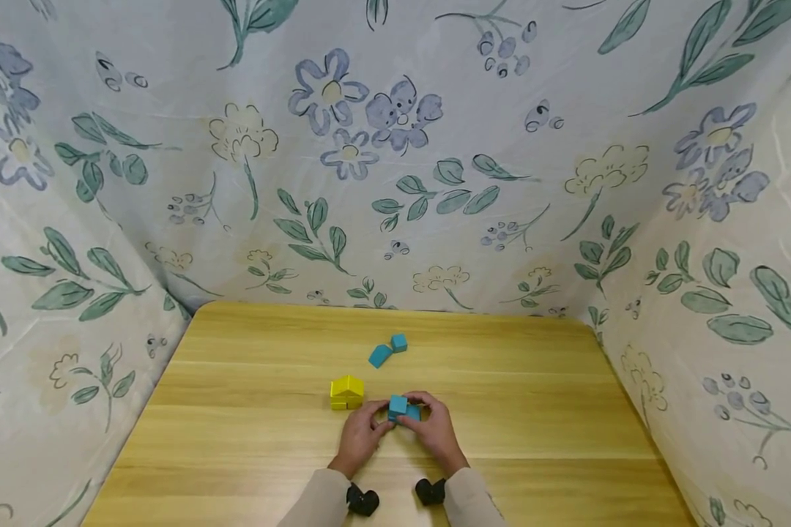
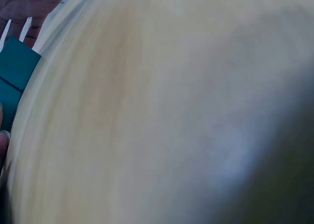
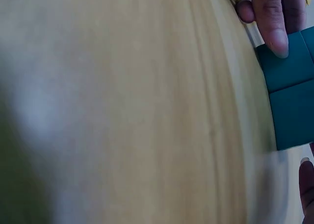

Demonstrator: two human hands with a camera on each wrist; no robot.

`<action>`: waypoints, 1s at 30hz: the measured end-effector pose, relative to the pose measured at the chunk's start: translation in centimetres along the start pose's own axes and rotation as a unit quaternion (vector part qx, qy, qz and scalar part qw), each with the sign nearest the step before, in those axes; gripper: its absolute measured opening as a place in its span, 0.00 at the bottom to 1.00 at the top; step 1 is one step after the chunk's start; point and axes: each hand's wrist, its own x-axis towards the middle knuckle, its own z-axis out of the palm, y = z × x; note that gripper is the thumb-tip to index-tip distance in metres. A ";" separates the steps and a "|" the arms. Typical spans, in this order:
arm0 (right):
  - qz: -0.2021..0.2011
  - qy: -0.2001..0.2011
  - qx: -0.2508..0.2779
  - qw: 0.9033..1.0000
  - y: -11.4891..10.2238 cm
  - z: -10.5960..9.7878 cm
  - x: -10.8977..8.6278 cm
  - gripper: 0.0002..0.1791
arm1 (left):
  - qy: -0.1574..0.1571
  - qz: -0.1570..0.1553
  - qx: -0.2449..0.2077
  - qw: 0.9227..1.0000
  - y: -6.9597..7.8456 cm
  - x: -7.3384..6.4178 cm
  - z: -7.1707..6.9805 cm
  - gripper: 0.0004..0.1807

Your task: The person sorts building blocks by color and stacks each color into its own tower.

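Note:
Both hands meet at a small group of blue blocks (image 1: 398, 405) near the middle of the wooden table in the head view. My left hand (image 1: 359, 436) holds the group's left side, its thumb at the near face; in the right wrist view one of its fingertips (image 3: 279, 46) presses a blue block (image 3: 294, 113). From the right, my right hand (image 1: 437, 430) grips the group between thumb and fingers. The left wrist view has two blue blocks (image 2: 20, 62) side by side, the right hand (image 2: 29, 3) behind them. Parts of the lower blocks are hidden by fingers.
Just left of the hands stands a yellow house-shaped stack of blocks (image 1: 346, 393). Farther back lie a blue pointed block (image 1: 380, 356) and a blue cube (image 1: 398, 342). The wooden table (image 1: 534, 395) is enclosed by floral cloth (image 1: 402, 241). Black wrist cameras (image 1: 362, 501) sit at both sleeves.

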 end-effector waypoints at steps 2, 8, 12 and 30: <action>-0.001 -0.009 0.005 1.000 -0.9 -0.2 -0.2 0.18 | 0.000 0.000 0.002 1.000 0.0 0.1 0.0 0.21; 0.001 -0.029 -0.001 1.000 -3.0 -0.8 -0.7 0.18 | 0.000 0.002 0.008 1.000 -0.1 0.1 0.1 0.21; -0.006 -0.024 -0.006 1.000 -1.6 -0.8 -0.5 0.18 | -0.001 0.002 0.005 1.000 -0.2 0.1 0.3 0.21; -0.006 -0.033 -0.009 0.999 -2.3 -1.2 -0.6 0.18 | 0.000 -0.012 0.006 1.000 0.0 0.2 0.2 0.20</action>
